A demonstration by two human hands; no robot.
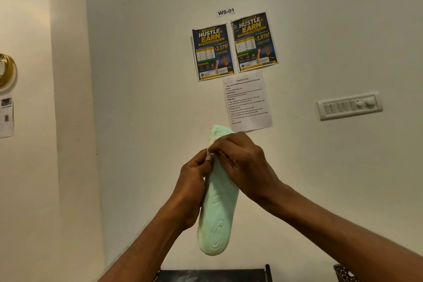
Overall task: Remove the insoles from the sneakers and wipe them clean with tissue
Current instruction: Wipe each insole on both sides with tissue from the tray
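Against cream wall [148, 98], green insole [217, 213] gripped by left hand [192, 181], tissue [211, 144] pinched by right hand [240, 162].

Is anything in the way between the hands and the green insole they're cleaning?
Nothing visible is in the way. The left hand grips the insole along its side. The right hand pinches the tissue against the insole's upper end, so only the tissue sits between those fingers and the insole.
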